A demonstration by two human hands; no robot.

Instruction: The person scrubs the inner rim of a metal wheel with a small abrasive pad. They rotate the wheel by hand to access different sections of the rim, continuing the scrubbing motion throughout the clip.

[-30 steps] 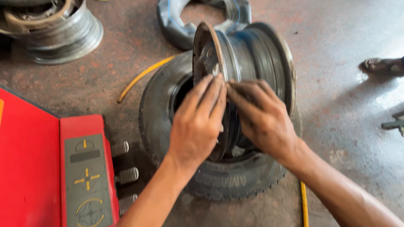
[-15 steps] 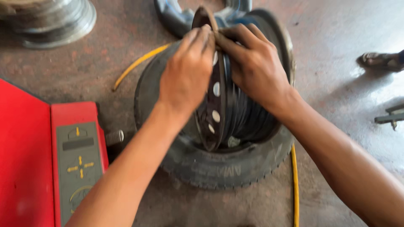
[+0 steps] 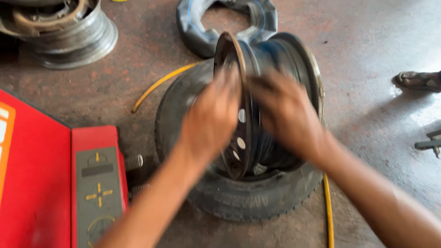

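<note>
A dark steel wheel rim [image 3: 275, 59] stands on edge, tilted, inside the opening of a black tyre [image 3: 248, 202] that lies flat on the floor. My left hand [image 3: 211, 119] rests against the rim's near flange and holed face. My right hand [image 3: 285, 112] lies over the rim's barrel just to the right. Both hands are motion-blurred, so their grip is unclear.
A red machine [image 3: 36, 183] with a grey pedal panel fills the lower left. Another bare rim [image 3: 69, 32] sits top left, a limp inner tube [image 3: 229, 18] behind the tyre. A yellow hose [image 3: 158, 85] runs under the tyre. A sandalled foot [image 3: 420, 80] is at right.
Both hands slid down from the rim's top edge to its middle and are now blurred. The rim stays tilted in the tyre.
</note>
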